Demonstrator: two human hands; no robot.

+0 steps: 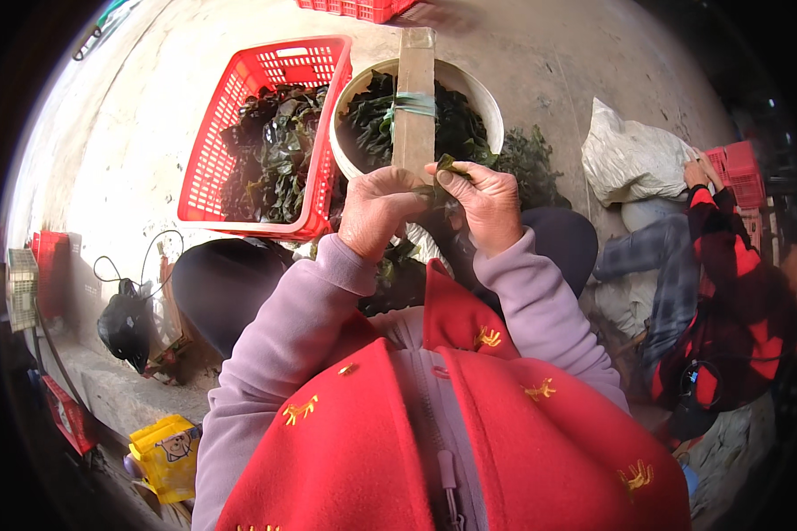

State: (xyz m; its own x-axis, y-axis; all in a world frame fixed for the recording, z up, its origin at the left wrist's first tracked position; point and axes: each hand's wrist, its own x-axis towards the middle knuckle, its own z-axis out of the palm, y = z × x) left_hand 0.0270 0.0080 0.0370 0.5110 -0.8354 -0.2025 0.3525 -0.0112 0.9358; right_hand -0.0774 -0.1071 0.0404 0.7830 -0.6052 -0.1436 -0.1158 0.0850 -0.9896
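Fingers of my right hand pinch a dark green frond at twelve o'clock; whether my curled left hand grips it, I cannot tell. Just beyond, a tan board crosses a bucket of leaves, with a red basket at ten and, at eight, a yellow bag printed with a cartoon figure.

I wear a red vest, open down the middle and scattered with yellow embroidered animals, over a lilac zip-up top with a long matching zip pull. Its soft sleeves end in plain cuffs at my bare left hand and right hand. Dark trousers cover both knees, left and right.
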